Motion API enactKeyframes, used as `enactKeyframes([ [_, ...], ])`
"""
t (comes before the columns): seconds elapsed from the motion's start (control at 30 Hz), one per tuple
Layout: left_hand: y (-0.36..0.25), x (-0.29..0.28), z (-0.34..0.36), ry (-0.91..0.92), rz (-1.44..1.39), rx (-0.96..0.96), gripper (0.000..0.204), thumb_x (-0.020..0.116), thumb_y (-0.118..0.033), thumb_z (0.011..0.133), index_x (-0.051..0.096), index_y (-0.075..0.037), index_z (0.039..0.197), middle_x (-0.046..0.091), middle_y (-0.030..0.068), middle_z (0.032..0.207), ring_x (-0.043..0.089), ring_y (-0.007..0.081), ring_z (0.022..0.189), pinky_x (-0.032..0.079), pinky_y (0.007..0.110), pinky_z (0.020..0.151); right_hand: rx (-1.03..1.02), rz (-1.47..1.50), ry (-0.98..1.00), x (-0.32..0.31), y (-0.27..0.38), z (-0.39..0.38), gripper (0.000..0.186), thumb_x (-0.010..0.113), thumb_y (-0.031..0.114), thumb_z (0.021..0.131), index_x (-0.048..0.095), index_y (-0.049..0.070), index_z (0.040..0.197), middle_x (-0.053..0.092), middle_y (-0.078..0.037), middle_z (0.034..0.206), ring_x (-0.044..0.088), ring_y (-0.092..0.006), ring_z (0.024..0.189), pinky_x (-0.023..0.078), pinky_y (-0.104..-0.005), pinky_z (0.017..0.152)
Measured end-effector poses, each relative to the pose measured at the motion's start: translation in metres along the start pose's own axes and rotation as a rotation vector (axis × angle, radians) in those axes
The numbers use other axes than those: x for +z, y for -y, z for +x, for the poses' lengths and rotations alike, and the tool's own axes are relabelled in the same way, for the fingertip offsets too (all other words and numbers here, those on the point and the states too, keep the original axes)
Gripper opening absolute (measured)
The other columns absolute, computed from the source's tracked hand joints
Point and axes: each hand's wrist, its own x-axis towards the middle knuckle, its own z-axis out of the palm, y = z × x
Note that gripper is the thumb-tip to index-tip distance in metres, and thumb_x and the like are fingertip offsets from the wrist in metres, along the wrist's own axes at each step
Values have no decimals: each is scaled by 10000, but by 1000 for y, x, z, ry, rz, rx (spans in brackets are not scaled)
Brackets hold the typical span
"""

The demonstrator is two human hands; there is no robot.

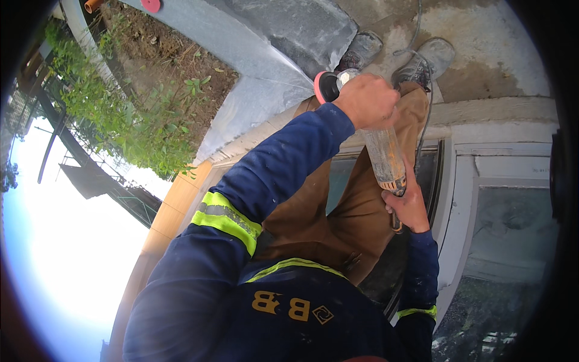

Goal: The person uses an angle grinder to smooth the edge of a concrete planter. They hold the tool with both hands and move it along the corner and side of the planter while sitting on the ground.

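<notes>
I hold a dusty angle grinder (383, 158) in front of my legs, its body running from upper left to lower right. A round black backing pad with a pink-red disc (318, 88) is fitted to its head. My left hand (368, 101) is wrapped round the front of the body, just behind the head, with the fingers partly hidden. My right hand (411, 204) grips the rear end, where the vents are. The disc's edge appears close to the grey stone slab (265, 114); I cannot tell whether they touch.
A grey cable (429, 114) runs beside my right leg and past my shoes (435, 55). Another red disc (151, 5) lies on the slab at the far left. Soil and green plants (163, 133) border the slab. A white-framed window (467, 181) stands at right.
</notes>
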Motion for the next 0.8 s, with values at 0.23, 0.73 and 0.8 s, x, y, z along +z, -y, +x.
enactKeyframes([
  [0.23, 5, -1, 5, 23, -8, -9, 244, 603, -253, 780, 683, -30, 723, 678, 166, 731, 680, 369, 727, 565, 463, 726, -4, -7, -2, -2, 2, 3, 894, 625, -64, 805, 260, 147, 1593, 673, -104, 1042, 573, -124, 575, 498, -299, 516],
  [0.73, 3, -6, 4, 52, 66, -38, 235, 615, -257, 778, 694, -41, 735, 680, 158, 713, 682, 364, 726, 564, 466, 705, -56, 12, 33, -4, -7, 10, 896, 634, -68, 814, 257, 160, 1595, 667, -114, 1050, 585, -129, 577, 510, -300, 524],
  [0.8, 4, -3, 6, 45, 64, -32, 233, 617, -258, 778, 696, -43, 740, 679, 156, 709, 682, 364, 728, 563, 467, 702, -58, 8, 27, -5, -10, 11, 899, 637, -70, 810, 260, 159, 1594, 665, -115, 1058, 587, -131, 578, 510, -300, 523],
])
